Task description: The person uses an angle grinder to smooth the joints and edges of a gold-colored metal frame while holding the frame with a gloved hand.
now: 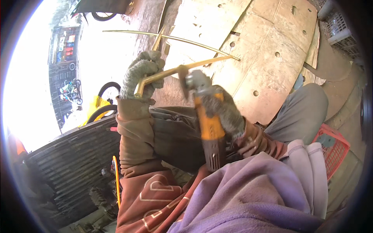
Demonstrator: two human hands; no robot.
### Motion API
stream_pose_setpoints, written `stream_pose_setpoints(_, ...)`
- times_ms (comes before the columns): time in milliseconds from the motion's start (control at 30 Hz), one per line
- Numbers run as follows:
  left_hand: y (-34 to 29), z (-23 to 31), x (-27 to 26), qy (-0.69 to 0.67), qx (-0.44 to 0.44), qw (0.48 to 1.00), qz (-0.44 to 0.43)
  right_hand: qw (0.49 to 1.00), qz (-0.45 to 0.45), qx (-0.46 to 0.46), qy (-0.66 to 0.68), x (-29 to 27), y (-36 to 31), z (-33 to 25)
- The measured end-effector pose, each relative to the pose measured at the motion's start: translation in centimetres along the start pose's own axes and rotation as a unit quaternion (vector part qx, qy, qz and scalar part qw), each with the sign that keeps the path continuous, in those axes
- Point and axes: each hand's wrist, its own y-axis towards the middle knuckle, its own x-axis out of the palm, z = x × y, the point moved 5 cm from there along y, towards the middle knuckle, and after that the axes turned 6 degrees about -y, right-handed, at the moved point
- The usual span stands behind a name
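My left hand (142, 72), in a grey knit glove, is closed around a gold-coloured metal bar piece (206, 62) that has an angled corner near my wrist. Gloved the same way, my right hand (229, 112) wraps round the orange body of an angle grinder (210, 126). Edge-on and blurred, the grinder's disc (182, 79) is at the bar between my two hands; whether it touches the metal I cannot tell. Beyond the left hand, a long thin gold-coloured rod (190, 40) stretches across to the bar's far end. The left fingers hide part of the metal.
Flattened cardboard with round holes (266, 73) covers the ground ahead. A red plastic basket (336, 155) stands at the right, a grey crate (340, 33) at the far right. Dark ribbed panelling (74, 171) lies to the left. Beyond it are a wheel (110, 91) and something yellow (95, 108).
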Motion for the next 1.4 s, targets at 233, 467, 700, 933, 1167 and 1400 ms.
stream_pose_setpoints(233,0.9,0.3,1.3,0.006,-0.006,0.999,-0.032,0.999,0.04,0.008,0.03,-2.7,0.7,-0.6)
stream_pose_setpoints(467,1.0,0.8,1.9,0.027,0.0,0.999,-0.022,0.995,0.021,0.017,0.097,-2.9,0.7,-0.8)
stream_pose_setpoints(700,0.6,1.1,3.3,0.071,0.024,0.997,-0.022,0.998,0.022,-0.016,-0.064,-0.2,-0.4,-2.6)
stream_pose_setpoints(933,-0.2,2.0,5.8,0.127,0.051,0.991,-0.009,0.99,0.074,0.058,0.102,-5.8,-0.1,-1.4)
stream_pose_setpoints(1167,-0.7,2.3,6.1,0.114,0.059,0.992,-0.013,0.999,-0.001,-0.033,-0.03,0.5,-1.0,-3.7)
stream_pose_setpoints(1400,0.2,3.1,4.6,0.171,0.025,0.984,-0.029,0.996,0.023,0.075,0.035,-2.7,-0.4,-3.0)
